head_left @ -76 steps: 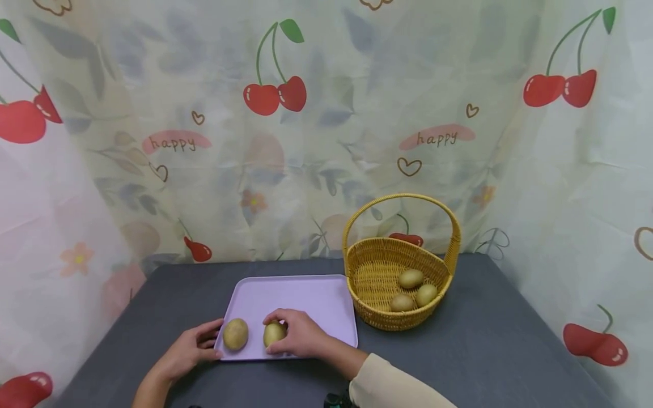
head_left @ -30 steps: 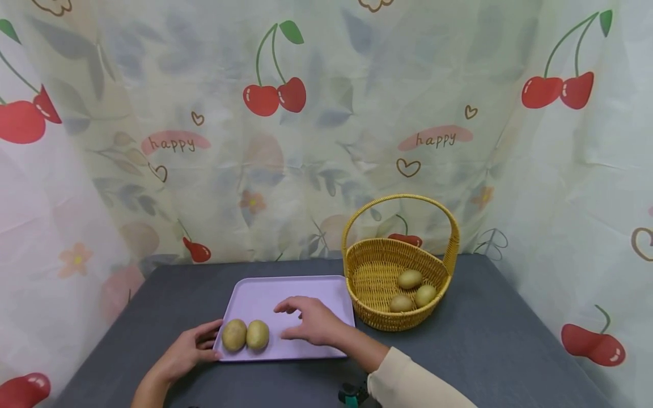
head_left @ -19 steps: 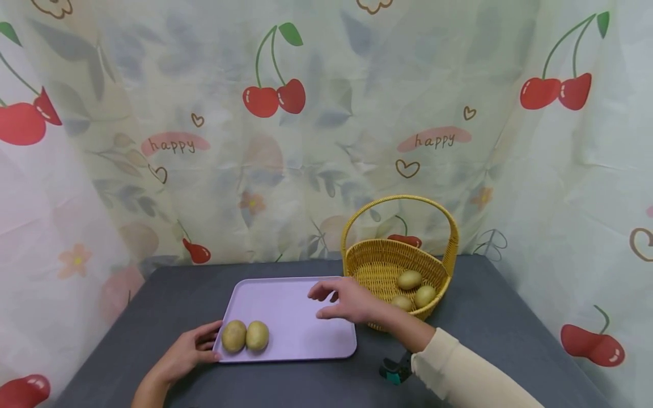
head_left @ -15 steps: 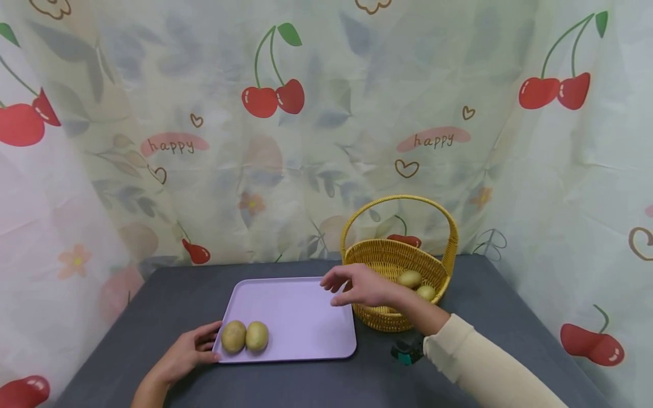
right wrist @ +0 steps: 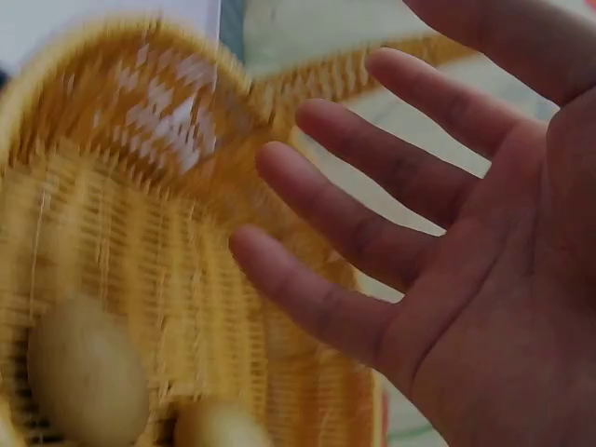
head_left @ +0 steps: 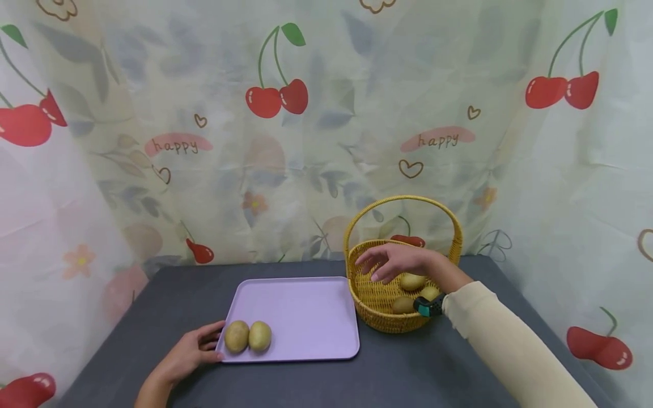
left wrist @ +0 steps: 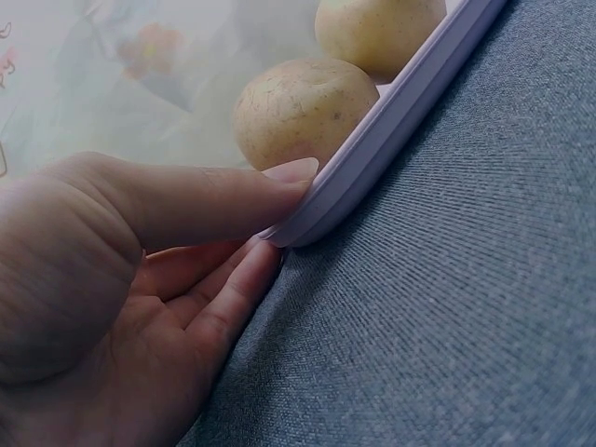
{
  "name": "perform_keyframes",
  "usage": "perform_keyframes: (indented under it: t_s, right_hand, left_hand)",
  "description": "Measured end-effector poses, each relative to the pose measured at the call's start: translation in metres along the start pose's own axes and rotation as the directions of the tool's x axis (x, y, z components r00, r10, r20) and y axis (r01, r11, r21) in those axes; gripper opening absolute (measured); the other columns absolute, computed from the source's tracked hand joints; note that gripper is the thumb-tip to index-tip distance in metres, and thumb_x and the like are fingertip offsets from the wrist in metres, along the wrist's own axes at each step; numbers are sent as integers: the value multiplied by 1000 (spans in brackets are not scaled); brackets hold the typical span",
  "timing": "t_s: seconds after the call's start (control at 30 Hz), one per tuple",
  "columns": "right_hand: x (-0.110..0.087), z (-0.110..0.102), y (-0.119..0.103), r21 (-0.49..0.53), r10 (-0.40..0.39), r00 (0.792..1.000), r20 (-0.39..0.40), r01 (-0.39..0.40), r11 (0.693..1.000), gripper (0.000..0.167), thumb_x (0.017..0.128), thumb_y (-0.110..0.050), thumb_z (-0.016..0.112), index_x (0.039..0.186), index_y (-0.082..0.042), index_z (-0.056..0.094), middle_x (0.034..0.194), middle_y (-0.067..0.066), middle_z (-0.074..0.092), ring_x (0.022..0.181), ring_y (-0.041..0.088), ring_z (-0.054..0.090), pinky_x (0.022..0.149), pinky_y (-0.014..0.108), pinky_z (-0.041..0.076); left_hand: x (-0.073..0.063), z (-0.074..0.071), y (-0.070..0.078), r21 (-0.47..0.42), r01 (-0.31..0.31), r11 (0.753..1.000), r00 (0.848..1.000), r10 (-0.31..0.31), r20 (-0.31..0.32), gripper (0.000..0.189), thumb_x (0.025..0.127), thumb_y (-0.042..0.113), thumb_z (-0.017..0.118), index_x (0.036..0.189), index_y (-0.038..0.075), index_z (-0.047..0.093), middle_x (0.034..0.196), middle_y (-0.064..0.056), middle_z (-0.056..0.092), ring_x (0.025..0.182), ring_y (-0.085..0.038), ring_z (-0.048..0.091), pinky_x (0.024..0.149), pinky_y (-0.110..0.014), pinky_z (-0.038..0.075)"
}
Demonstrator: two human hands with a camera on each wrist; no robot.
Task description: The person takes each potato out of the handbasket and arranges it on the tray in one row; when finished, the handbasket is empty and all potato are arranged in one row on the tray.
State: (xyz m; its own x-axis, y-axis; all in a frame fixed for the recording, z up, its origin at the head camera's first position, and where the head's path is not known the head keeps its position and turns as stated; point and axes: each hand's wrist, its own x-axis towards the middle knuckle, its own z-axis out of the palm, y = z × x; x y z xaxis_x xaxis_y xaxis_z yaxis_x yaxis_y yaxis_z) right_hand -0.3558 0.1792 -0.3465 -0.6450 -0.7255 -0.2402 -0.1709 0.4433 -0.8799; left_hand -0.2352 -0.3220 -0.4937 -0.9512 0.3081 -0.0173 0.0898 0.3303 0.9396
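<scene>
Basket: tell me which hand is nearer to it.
Right. The right hand is over the basket, holding nothing; the left hand is well away, at the near left corner of the tray.

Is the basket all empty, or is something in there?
Not empty, but not full: three potatoes lie in the basket, with bare weave showing beside them.

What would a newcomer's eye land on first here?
Likely the yellow wicker basket, right of the lilac tray, with three potatoes inside and the right grip empty over it. Then the two potatoes at the tray's near left corner, and the cherry-print curtain behind everything.
</scene>
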Motion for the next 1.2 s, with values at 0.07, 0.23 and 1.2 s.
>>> perform_keyframes:
  t_s: [0.07, 0.23, 1.2]
  right_hand:
    - [0, -6, 10, 14, 66, 998, 2, -66, 998, 56, 87, -21, 74, 137, -9, 53, 131, 17, 53, 111, 27, 57, 94, 53, 45]
    - [-1, -15, 36, 21, 207, 978, 22, -208, 978, 63, 86, -26, 75, 141, -12, 49, 142, 18, 45, 120, 26, 52, 97, 56, 41]
    - [-6, 3, 58, -107, 243, 967, -76, -250, 962, 38, 80, -8, 78, 115, -4, 65, 102, 11, 59, 75, 23, 58, 72, 46, 52]
  left_hand:
    - [0, 0, -1, -6, -1, 1000, 1000, 1, 1, 78, 80, 2, 77, 141, -18, 32, 133, -37, 46, 116, -42, 53, 86, -27, 50]
    - [1, 0, -1, -15, -11, 1000, 1000, 11, 5, 78, 80, 2, 77, 141, -18, 32, 132, -37, 47, 116, -42, 53, 86, -25, 50]
    - [0, -2, 1, 3, 2, 1000, 1000, -2, 25, 79, 82, 5, 77, 142, -18, 31, 132, -36, 47, 116, -41, 54, 87, -27, 49]
